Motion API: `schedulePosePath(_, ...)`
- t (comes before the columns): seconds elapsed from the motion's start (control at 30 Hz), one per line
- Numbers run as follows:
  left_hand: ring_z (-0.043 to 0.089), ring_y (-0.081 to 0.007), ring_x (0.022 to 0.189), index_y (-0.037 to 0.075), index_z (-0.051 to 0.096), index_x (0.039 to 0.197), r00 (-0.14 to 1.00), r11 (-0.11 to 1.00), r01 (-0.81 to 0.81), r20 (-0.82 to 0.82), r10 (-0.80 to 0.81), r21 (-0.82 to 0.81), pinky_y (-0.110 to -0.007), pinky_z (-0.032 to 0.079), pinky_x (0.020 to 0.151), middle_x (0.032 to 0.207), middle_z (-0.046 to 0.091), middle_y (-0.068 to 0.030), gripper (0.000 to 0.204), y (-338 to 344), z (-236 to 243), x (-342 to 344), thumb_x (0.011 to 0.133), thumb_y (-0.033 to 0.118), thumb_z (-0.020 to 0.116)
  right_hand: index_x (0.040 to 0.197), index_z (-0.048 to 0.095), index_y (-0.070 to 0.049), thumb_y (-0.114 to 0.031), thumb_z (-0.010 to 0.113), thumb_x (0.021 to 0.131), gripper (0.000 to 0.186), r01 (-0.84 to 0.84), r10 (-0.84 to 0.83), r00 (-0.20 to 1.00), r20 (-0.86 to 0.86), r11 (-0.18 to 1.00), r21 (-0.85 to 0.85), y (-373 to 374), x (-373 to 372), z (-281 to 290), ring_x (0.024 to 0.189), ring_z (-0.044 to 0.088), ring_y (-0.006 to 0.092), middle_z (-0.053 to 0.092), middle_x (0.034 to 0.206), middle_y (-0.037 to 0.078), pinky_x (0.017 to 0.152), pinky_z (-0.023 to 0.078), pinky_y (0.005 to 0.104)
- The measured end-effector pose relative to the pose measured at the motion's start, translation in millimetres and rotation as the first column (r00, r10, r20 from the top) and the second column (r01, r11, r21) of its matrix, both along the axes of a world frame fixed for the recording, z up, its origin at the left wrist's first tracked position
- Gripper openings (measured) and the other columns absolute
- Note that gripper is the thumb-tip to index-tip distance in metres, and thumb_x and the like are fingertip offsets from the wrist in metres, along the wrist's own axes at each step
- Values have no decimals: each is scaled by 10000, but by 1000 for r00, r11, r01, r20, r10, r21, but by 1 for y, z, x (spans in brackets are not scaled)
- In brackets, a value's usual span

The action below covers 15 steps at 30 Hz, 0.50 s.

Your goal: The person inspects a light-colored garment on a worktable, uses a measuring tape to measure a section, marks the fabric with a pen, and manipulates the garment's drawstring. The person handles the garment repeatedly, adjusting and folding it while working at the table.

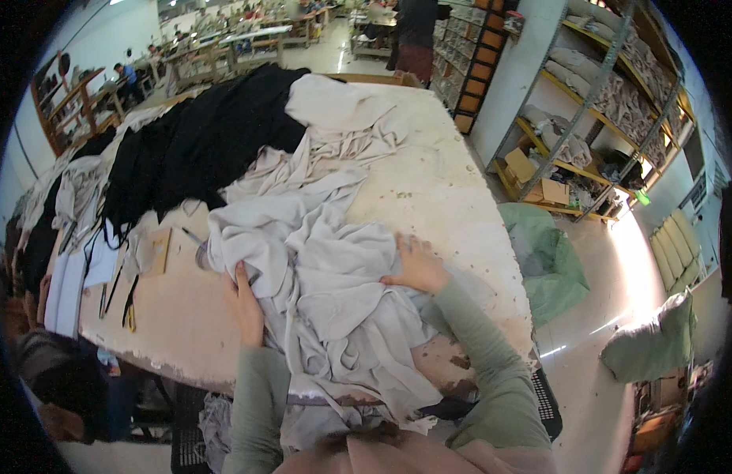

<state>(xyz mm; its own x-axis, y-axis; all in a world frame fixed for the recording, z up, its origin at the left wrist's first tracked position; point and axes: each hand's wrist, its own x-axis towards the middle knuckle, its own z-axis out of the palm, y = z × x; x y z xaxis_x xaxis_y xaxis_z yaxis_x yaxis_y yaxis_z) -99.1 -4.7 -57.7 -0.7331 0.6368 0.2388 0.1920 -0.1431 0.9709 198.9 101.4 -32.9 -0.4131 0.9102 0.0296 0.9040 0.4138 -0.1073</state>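
Observation:
A crumpled heap of light grey cloth (334,268) lies on the table before me and hangs over its near edge. At the heap's left side, my left hand (246,306) is closed on the cloth, thumb up and the other fingers mostly hidden by folds. My right hand (419,267) rests against the heap's right side. Its thumb points left onto the cloth, and its fingers are stretched out and apart along the edge.
The worn table (453,189) also bears black cloth (200,134) and beige cloth (346,110) farther back. Scissors (129,304) and white sheets (73,280) lie left, near another person (65,379). A green bag (543,261) and loaded shelves (595,95) stand right.

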Motion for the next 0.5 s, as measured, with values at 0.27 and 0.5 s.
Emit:
schedulePosePath(0.27, 537, -220, 1145, -11, 438, 1318, 809, 931, 80, 522, -269, 356, -322, 431, 960, 1270, 540, -117, 528, -4, -5, -10, 989, 402, 453, 1398, 365, -28, -285, 660, 825, 693, -604, 518, 755, -402, 788, -119, -63, 29, 5, 1138, 529, 354, 538, 1271, 218, 907, 463, 409)
schedulePosePath(0.5, 517, -256, 1201, 22, 364, 1384, 543, 739, 327, 523, -657, 589, -383, 443, 997, 1348, 491, -116, 552, -28, 0, 8, 979, 384, 458, 1091, 626, -35, -95, 489, 782, 343, 147, 91, 871, -483, 889, 433, 120, 64, 87, 947, 607, 386, 609, 932, 266, 820, 479, 437)
